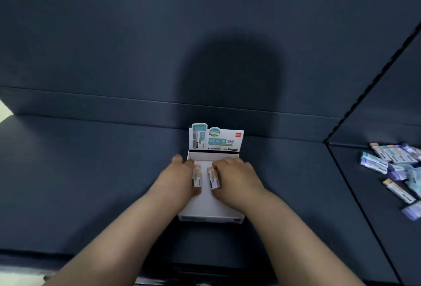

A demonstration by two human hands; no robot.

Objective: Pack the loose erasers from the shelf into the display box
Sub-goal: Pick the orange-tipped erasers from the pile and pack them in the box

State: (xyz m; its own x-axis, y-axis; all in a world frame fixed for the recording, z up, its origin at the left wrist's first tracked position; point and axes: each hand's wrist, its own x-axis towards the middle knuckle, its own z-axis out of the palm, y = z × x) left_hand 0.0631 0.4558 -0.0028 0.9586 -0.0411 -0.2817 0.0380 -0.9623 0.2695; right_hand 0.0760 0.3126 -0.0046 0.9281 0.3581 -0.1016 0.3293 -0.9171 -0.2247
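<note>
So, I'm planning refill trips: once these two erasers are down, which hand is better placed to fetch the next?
The right hand, probably: the loose erasers lie to the right of the display box, on its side; the left hand would have to cross over the box.

Box (210, 208): white card tray, open top, on dark shelf (114, 171) against back wall. Upright printed header card (215, 139) at rear, teal and white, red logo at right corner. Tray floor bare white where visible.

Left eraser (197, 177): small block, tan tip, white sleeve, lengthwise over tray, held by left hand (180, 176).

Right eraser (213, 177): same type, dark band at near end, just beside left one, held by right hand (237, 176).

Loose erasers (396, 167): jumbled pile far right on shelf, teal, purple and tan wrappers, well apart from box.
</note>
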